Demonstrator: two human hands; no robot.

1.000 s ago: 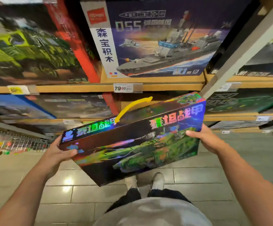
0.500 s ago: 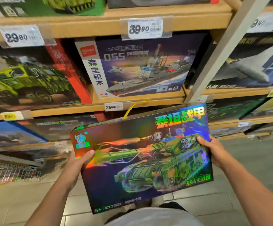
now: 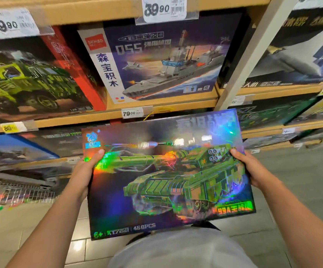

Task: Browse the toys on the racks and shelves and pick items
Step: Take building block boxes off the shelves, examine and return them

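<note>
I hold a large flat toy box (image 3: 166, 176) in front of me, its shiny holographic front showing a green tank and facing me. My left hand (image 3: 85, 171) grips its left edge, thumb on the front. My right hand (image 3: 251, 169) grips the right edge in the same way. The box is tilted slightly, its lower edge near my waist. Behind it run wooden shelves (image 3: 98, 117) full of building-block sets.
A warship set box (image 3: 162, 62) stands on the shelf above the held box, with a green truck box (image 3: 29, 82) to its left and an aircraft box (image 3: 299, 55) to the right. A pale upright post (image 3: 247, 60) divides the shelves. Price tags (image 3: 132, 112) hang on the edges. Tiled floor lies below.
The box has tipped up from showing its top edge to facing me flat, and has come nearer. My view has risen to take in a higher shelf. Both hands have kept their hold.
</note>
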